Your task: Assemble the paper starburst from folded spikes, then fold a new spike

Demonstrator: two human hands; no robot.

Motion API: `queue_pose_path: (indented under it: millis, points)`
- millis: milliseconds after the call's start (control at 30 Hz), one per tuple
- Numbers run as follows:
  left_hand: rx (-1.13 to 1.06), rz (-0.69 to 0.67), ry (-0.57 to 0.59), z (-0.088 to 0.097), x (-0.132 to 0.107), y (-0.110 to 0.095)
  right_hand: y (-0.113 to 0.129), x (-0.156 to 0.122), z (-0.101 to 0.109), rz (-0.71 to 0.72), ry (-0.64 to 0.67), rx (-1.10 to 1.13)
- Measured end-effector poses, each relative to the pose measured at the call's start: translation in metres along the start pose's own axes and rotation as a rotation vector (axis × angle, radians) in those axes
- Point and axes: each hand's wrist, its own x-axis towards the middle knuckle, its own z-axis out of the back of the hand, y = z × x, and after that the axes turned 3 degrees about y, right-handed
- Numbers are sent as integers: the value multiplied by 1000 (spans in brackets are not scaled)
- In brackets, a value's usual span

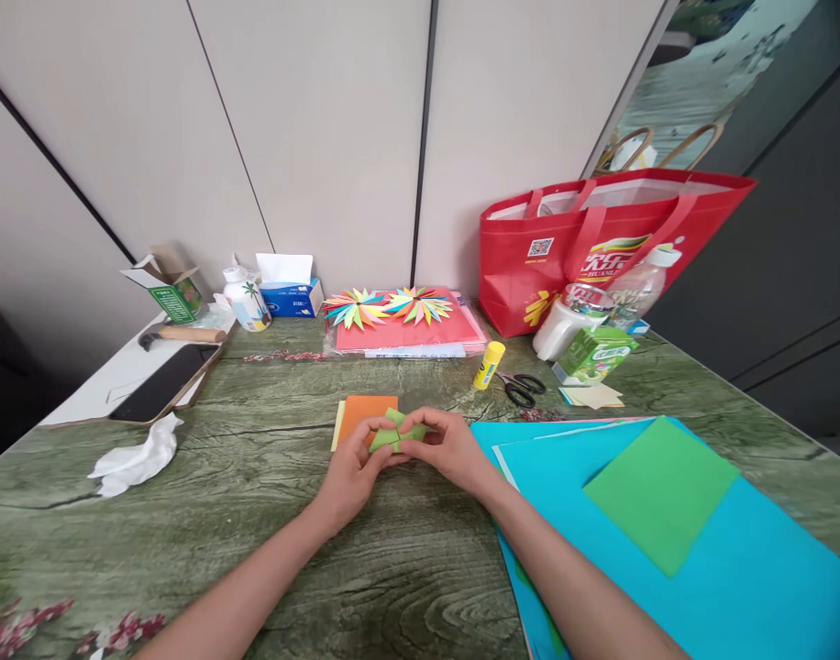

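Observation:
Both hands meet at the middle of the table over a small folded green paper piece [394, 433]. My left hand [351, 469] pinches its left side with curled fingers. My right hand [449, 445] pinches its right side, fingers pressed together. Just behind the hands lies an orange paper square [365, 410] on top of a yellow one. A green paper sheet [660, 490] rests on large blue sheets [750, 587] to the right.
A glue stick [489, 365] and scissors [523, 389] lie beyond the hands. Colourful paper stars [385, 307] sit on red sheets by the wall. A red bag [599, 238], tissue box [289, 291], bottle [247, 301], phone [162, 383] and crumpled tissue [137, 458] surround the area.

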Motion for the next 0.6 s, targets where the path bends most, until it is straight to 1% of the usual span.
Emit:
queue_pose_path:
  millis: [100, 167, 267, 333, 467, 600]
  points:
    - [23, -13, -19, 0, 1, 0, 0, -1, 0, 6, 65, -50]
    - [24, -16, -48, 0, 1, 0, 0, -1, 0, 1, 69, -34]
    - [12, -6, -135, 2, 3, -1, 0, -1, 0, -37, 6, 19]
    - [8, 26, -174, 4, 3, 0, -1, 0, 0, -52, -42, 31]
    - [20, 100, -151, 7, 3, 1, -4, 2, 0, -38, -79, 14]
    - [13, 91, -143, 8, 3, 1, -5, 2, -1, -31, -75, 16]
